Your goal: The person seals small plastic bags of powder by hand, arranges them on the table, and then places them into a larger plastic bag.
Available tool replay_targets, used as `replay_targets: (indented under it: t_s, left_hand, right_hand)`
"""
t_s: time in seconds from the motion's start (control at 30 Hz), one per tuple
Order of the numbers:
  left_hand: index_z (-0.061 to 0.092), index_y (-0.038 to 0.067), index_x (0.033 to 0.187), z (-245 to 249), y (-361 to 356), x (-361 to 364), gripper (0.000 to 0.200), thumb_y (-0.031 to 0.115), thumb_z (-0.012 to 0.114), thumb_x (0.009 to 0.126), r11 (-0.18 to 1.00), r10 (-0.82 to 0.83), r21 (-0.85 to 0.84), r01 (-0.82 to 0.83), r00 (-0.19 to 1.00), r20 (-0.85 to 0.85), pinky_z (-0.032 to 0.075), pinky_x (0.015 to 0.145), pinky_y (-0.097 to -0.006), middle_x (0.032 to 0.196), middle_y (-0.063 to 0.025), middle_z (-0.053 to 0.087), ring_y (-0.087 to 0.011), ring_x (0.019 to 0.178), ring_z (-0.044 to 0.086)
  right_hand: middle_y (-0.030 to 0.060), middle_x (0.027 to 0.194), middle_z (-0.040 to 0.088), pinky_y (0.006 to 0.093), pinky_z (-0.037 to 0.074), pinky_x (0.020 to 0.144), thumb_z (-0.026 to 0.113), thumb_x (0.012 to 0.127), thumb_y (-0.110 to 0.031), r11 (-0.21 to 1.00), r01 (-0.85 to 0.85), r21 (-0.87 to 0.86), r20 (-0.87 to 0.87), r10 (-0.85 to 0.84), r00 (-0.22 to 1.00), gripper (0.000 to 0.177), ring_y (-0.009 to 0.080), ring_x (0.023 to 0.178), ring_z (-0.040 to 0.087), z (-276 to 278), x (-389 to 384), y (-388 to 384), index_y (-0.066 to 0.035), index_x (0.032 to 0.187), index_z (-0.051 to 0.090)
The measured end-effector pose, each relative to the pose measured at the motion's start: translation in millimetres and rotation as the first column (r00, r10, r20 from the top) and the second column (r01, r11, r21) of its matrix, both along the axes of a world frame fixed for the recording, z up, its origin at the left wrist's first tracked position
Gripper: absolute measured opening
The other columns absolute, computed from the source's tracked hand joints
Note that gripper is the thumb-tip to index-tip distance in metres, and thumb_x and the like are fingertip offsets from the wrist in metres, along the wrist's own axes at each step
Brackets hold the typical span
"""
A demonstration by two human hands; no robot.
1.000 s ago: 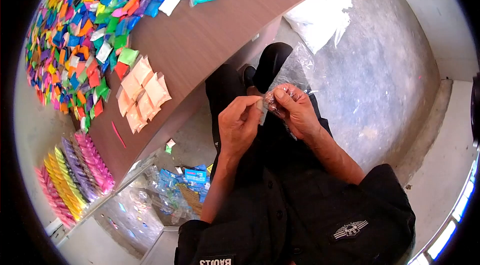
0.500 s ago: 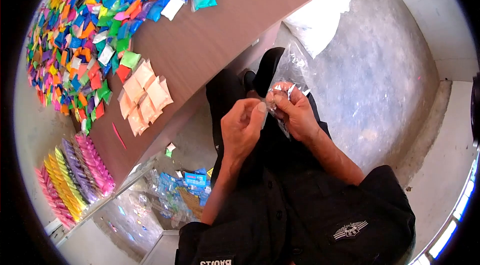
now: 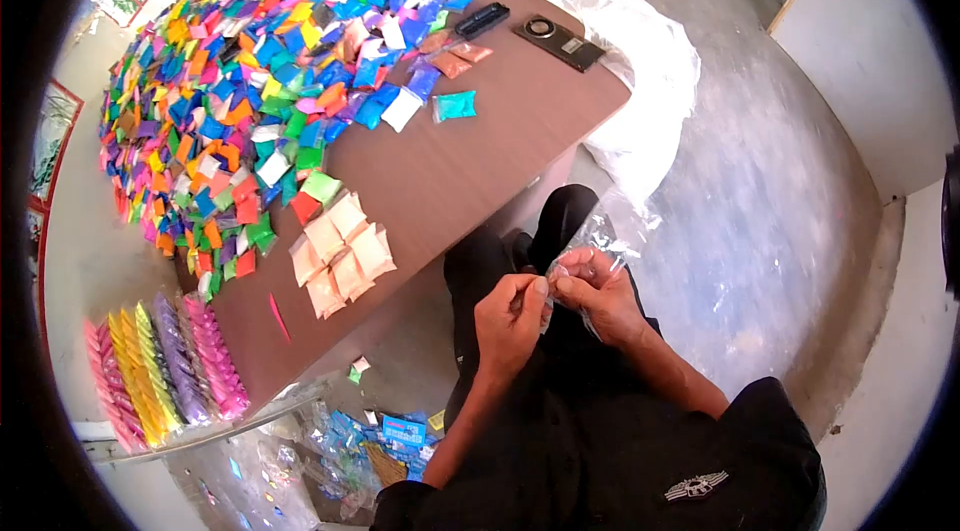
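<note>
Above my lap, my left hand (image 3: 512, 319) and my right hand (image 3: 600, 296) meet, both with fingers pinched on a clear plastic bag (image 3: 618, 231). The bag spreads out beyond my right hand, crinkled and see-through. To the left, on the brown table (image 3: 440, 181), lies a cluster of peach packets (image 3: 342, 253). A thin pink strip (image 3: 279, 318) rests near them. One teal packet (image 3: 455, 106) lies apart from the large heap of colorful packets (image 3: 240, 101).
Rows of bagged pink, yellow and purple packets (image 3: 170, 371) line the table's near left corner. A dark phone-like device (image 3: 560, 41) and a black object (image 3: 482, 21) lie at the far edge. A white sack (image 3: 655, 81) stands beside the table. Wrappers (image 3: 380, 446) litter the floor.
The view has tilted up, so more of the table's far side and room shows. My hands appear lower in the view, still together on the clear bag.
</note>
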State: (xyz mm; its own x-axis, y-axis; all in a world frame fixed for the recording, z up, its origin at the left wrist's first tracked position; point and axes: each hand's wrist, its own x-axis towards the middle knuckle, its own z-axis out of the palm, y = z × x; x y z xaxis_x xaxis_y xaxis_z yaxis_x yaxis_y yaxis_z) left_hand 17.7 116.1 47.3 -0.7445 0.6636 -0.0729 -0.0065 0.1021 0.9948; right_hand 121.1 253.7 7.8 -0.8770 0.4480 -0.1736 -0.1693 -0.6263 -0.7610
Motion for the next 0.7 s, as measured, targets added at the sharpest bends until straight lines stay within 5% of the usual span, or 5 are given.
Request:
replay_targets:
  t_s: [0.3, 0.5, 0.57, 0.63, 0.7]
  left_hand:
    - [0.065, -0.001, 0.1, -1, -11, -11, 0.015, 0.013, 0.062, 0.106, 0.982, 0.172, 0.081, -0.17, 0.985, -0.008, 0.051, 0.061, -0.0237, 0.078, -0.0058, 0.069, -0.009, 0.065, 0.063]
    - [0.064, 0.0, 0.098, 24, -11, -28, 0.015, 0.012, 0.061, 0.106, 0.982, 0.179, 0.083, -0.17, 0.977, -0.114, 0.051, 0.062, -0.0239, 0.079, -0.0062, 0.068, -0.0092, 0.065, 0.062]
    - [0.065, 0.0, 0.099, 31, -16, -36, 0.017, 0.015, 0.062, 0.107, 0.974, 0.2, 0.127, -0.188, 0.975, -0.095, 0.052, 0.063, -0.0231, 0.08, -0.0059, 0.068, -0.0083, 0.066, 0.062]
    - [0.064, 0.0, 0.099, 34, -23, -44, 0.017, 0.014, 0.06, 0.108, 0.982, 0.166, 0.115, -0.152, 0.978, -0.126, 0.052, 0.062, -0.0234, 0.08, -0.0064, 0.068, -0.0091, 0.066, 0.062]
    - [0.062, 0.0, 0.098, 41, -30, -53, 0.016, 0.013, 0.059, 0.108, 0.981, 0.143, 0.147, -0.124, 0.982, -0.126, 0.052, 0.061, -0.0237, 0.081, -0.0074, 0.068, -0.0103, 0.066, 0.062]
  right_hand:
    - [0.0039, 0.094, 0.071, 0.0228, 0.045, 0.067, 0.07, 0.1, -0.004, 0.979, 0.196, -0.059, 0.017, -0.195, 0.981, 0.005, 0.009, 0.079, 0.061, 14, 3, 12, -0.008, 0.103, 0.07]
    - [0.0046, 0.09, 0.07, 0.0262, 0.046, 0.068, 0.067, 0.103, -0.013, 0.978, 0.193, -0.081, 0.057, -0.189, 0.98, 0.004, 0.0115, 0.077, 0.061, 16, 23, 23, -0.009, 0.103, 0.069]
    - [0.004, 0.09, 0.07, 0.0255, 0.046, 0.068, 0.066, 0.103, -0.015, 0.936, 0.276, -0.219, 0.009, -0.281, 0.96, 0.006, 0.0113, 0.078, 0.062, 11, 31, 35, -0.009, 0.101, 0.068]
    - [0.0046, 0.094, 0.07, 0.0262, 0.048, 0.072, 0.067, 0.101, -0.01, 0.935, 0.314, -0.166, 0.017, -0.315, 0.949, 0.004, 0.0127, 0.084, 0.064, -5, 40, 51, -0.007, 0.104, 0.068]
    - [0.004, 0.099, 0.07, 0.0277, 0.051, 0.078, 0.07, 0.097, -0.005, 0.697, 0.511, 0.504, 0.044, -0.612, 0.79, 0.013, 0.0144, 0.089, 0.065, -11, 40, 61, -0.005, 0.11, 0.069]
